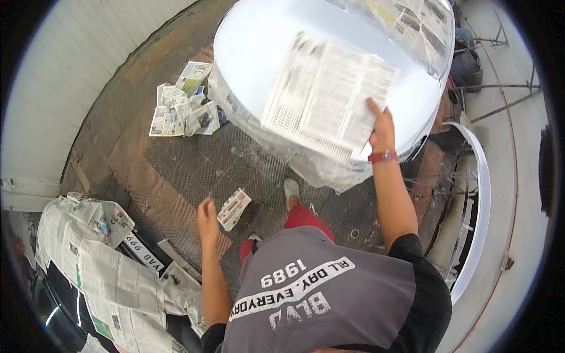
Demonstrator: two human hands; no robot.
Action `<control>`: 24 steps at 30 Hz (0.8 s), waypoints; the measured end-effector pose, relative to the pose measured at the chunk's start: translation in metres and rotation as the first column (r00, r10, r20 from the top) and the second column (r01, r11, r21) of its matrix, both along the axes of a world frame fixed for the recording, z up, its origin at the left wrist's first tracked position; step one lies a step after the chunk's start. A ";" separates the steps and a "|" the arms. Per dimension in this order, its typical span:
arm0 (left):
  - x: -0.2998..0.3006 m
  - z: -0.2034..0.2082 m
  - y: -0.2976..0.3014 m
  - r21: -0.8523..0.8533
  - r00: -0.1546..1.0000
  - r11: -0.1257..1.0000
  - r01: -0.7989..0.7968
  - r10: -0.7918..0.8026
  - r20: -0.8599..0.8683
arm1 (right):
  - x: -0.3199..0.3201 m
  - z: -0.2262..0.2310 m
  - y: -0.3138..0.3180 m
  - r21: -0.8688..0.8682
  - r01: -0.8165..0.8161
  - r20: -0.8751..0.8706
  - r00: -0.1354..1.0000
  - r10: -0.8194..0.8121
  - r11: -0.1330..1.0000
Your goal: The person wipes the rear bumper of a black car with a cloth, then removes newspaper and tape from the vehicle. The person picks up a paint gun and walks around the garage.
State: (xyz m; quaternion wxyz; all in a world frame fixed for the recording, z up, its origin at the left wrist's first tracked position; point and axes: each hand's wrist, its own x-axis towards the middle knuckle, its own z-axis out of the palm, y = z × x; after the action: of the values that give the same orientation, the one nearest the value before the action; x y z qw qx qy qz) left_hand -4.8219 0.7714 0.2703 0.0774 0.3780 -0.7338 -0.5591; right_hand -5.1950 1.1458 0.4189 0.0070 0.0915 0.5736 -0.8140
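My right hand [382,126], with a red band at the wrist, grips a newspaper sheet [329,94] by its right edge. The sheet is spread and blurred by motion, over a smooth white car panel [253,41]. Whether it touches the panel I cannot tell. Newspaper and clear plastic film [412,29] cover the panel's far right part, and more film hangs along its near edge. Low on the left, my left hand [207,222] hangs with its fingers curled and nothing visible in them. Beside it, a small newspaper piece [234,209] appears to lie on the floor.
Crumpled newspapers [185,106] lie on the paved floor [176,176], left of the panel. A dark car [59,317] partly draped in newspaper stands behind at lower left. On the right are a curved white trim part [479,194] and a metal stand [500,88] by the wall.
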 end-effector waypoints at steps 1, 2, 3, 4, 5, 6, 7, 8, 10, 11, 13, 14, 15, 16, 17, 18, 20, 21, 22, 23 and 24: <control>0.008 -0.029 -0.007 -0.041 0.994 0.999 -0.018 0.023 0.104 | -0.053 0.000 0.022 -0.035 0.032 -0.068 0.997 -0.035 0.999; 0.019 -0.054 -0.005 -0.089 0.976 0.996 -0.032 0.050 0.212 | -0.105 -0.006 0.044 -0.077 0.063 -0.127 0.989 -0.073 0.995; 0.027 -0.064 0.006 -0.057 0.939 0.988 -0.141 0.152 0.307 | -0.151 -0.009 0.064 -0.099 0.108 -0.126 0.985 -0.120 0.989; 0.042 -0.075 0.012 0.007 0.877 0.987 -0.160 0.139 0.461 | -0.195 -0.013 0.083 -0.120 0.153 -0.126 0.978 -0.167 0.981; 0.098 -0.152 0.006 0.024 0.859 0.978 -0.207 0.170 0.482 | -0.242 -0.013 0.094 -0.064 0.193 -0.087 0.976 -0.198 0.979; 0.093 -0.139 0.034 0.117 0.806 0.947 -0.298 0.184 0.562 | -0.280 -0.024 0.120 0.017 0.264 -0.057 0.963 -0.263 0.964; 0.128 -0.170 0.051 0.023 0.736 0.929 -0.370 0.278 0.617 | -0.315 -0.032 0.139 0.089 0.312 -0.016 0.950 -0.312 0.946; 0.159 -0.187 0.064 0.030 0.706 0.960 -0.277 0.182 0.684 | -0.345 -0.045 0.157 0.448 0.442 -0.026 0.875 -0.483 0.777; 0.170 -0.177 0.091 0.120 0.665 0.985 -0.124 -0.007 0.747 | -0.396 -0.078 0.193 0.762 0.455 -0.174 0.829 -0.531 0.460; 0.165 -0.156 0.111 0.188 0.665 0.979 -0.082 -0.087 0.742 | -0.420 -0.089 0.200 0.860 0.443 -0.287 0.830 -0.478 0.253; 0.173 -0.137 0.134 0.244 0.616 0.945 0.219 -0.328 0.717 | -0.466 -0.105 0.236 0.883 0.410 -0.454 0.869 -0.196 -0.229; 0.145 -0.124 0.154 -0.025 0.804 0.977 0.213 -0.161 0.572 | -0.490 -0.110 0.256 0.771 0.441 -0.494 0.869 0.006 -0.460; 0.118 -0.110 0.158 0.166 0.670 0.985 -0.044 -0.094 0.736 | -0.512 -0.105 0.281 0.608 0.521 -0.521 0.831 0.195 -0.599; 0.166 -0.108 0.170 -0.100 0.693 0.980 0.173 -0.049 0.719 | -0.512 -0.129 0.251 0.674 0.450 -0.407 0.888 0.214 -0.586; 0.175 -0.112 0.152 0.126 0.493 0.830 0.543 -0.436 0.753 | -0.535 -0.129 0.258 0.723 0.515 -0.382 0.853 0.354 -0.460; 0.113 -0.108 0.145 0.170 0.618 0.984 0.057 -0.169 0.768 | -0.559 -0.112 0.288 0.558 0.734 -0.416 0.651 0.635 -0.388; 0.072 -0.074 0.143 0.045 0.600 0.992 -0.114 0.033 0.799 | -0.565 -0.140 0.258 0.893 0.311 -0.150 0.887 0.437 -0.325; 0.057 -0.085 0.132 0.050 0.680 0.990 -0.131 0.053 0.731 | -0.584 -0.128 0.284 0.870 0.290 -0.084 0.883 0.462 -0.398; 0.053 -0.109 0.131 0.064 0.762 0.983 -0.172 0.091 0.641 | -0.608 -0.100 0.287 0.834 0.301 -0.031 0.862 0.505 -0.462; 0.039 -0.096 0.126 -0.005 0.764 0.987 -0.158 0.126 0.633 | -0.590 -0.142 0.263 0.824 0.318 -0.083 0.887 0.455 -0.469; 0.023 -0.092 0.130 -0.052 0.777 0.986 -0.157 0.156 0.610 | -0.578 -0.159 0.228 0.798 0.355 -0.146 0.898 0.416 -0.487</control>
State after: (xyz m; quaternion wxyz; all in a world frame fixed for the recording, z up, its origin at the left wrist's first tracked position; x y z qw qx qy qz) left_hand -4.7993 0.9012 0.1784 -0.1182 0.5982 -0.6848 -0.3991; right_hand -5.7731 1.3738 0.2601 -0.1767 -0.1536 0.9666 0.1041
